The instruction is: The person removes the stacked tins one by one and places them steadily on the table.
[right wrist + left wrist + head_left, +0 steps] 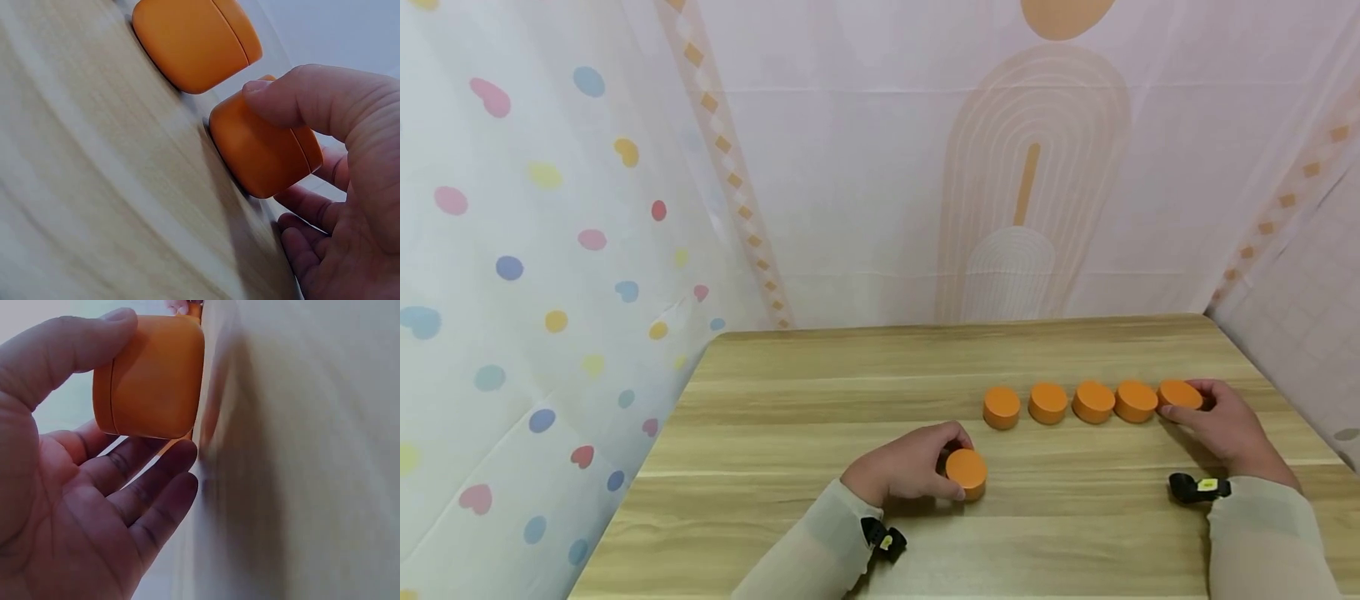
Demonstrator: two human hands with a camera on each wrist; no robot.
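your left hand (910,467) grips the lone orange puck (966,472), fingers curled round it; row's gap sits up-right of those fingers. right hand (1221,425) pinches the end puck (1180,394).

My left hand (910,467) covers the near-left side of the lone round orange plastic puck (967,471), so from the head view I can't see my fingertips behind it. My right hand (1221,421) hides the far-right flank of the end orange puck (1180,394) in the row. In the left wrist view the pale wooden table (300,487) is smeared with blur; in the right wrist view the neighbouring orange puck (194,40) is cut by the top edge, and my palm runs off the frame.
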